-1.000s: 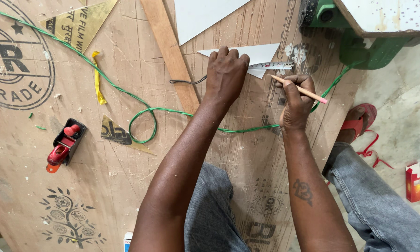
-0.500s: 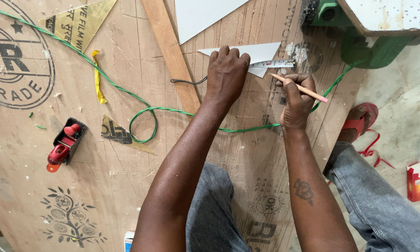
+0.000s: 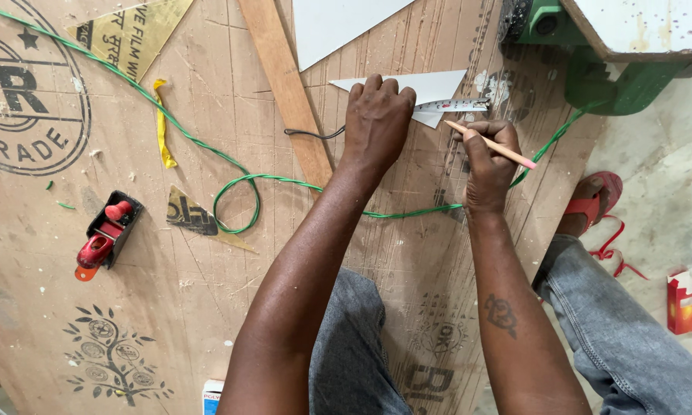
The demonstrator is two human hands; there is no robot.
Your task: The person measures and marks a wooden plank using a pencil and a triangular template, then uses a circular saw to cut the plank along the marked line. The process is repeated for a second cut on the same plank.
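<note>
My left hand (image 3: 378, 119) presses flat on a white triangular offcut (image 3: 434, 86) that lies on the plywood sheet (image 3: 207, 307). A measuring tape blade (image 3: 461, 105) stretches out from under that hand toward the right. My right hand (image 3: 488, 165) grips a pencil (image 3: 493, 144), its tip touching the sheet just below the tape. Both forearms reach forward from my knees in grey jeans.
A green cable (image 3: 230, 184) loops across the sheet. A wooden strip (image 3: 284, 84) runs diagonally left of my left hand. A red and black hand plane (image 3: 104, 238) lies at the left. A green machine (image 3: 592, 54) stands top right. A red sandal (image 3: 595, 201) and a small red box (image 3: 682, 301) are on the floor.
</note>
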